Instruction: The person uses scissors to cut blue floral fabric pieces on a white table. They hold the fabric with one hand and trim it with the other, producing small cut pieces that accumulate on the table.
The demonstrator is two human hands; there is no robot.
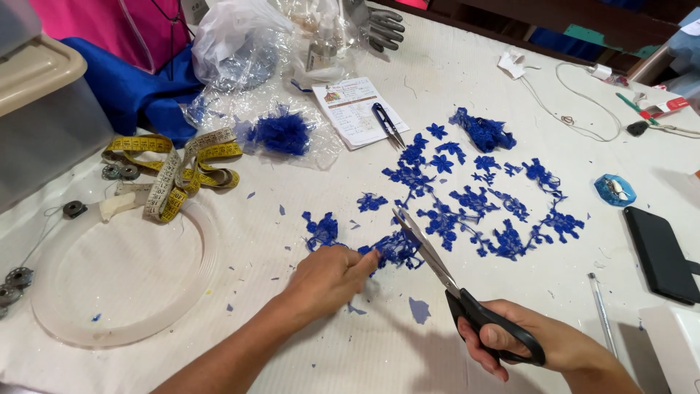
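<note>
A piece of blue lace (397,248) lies on the tabletop (292,350), near the front and the middle. The left hand (328,281) pinches its edge, the grip pressed together on the lace. The right hand (525,343) holds one pair of black-handled scissors (452,284), its grip closed around the handles. The blades are open and the tips touch the lace.

Just behind it lies a big spread of cut blue lace flowers (481,197). Small blue scraps (419,310) lie near the hands.

The tabletop is covered with a white cloth. On the left sits one clear round hoop (44,306) and one yellow measuring tape (175,164) in a heap. About five small metal bobbins (73,209) lie near them. Further back there are clear plastic bags (240,51), one paper card (354,109) and one small thread snipper (388,124). On the right lie one black phone (660,252), one white cord (576,109) and one small blue thing (614,190). One grey glove (383,29) rests at the far edge.
</note>
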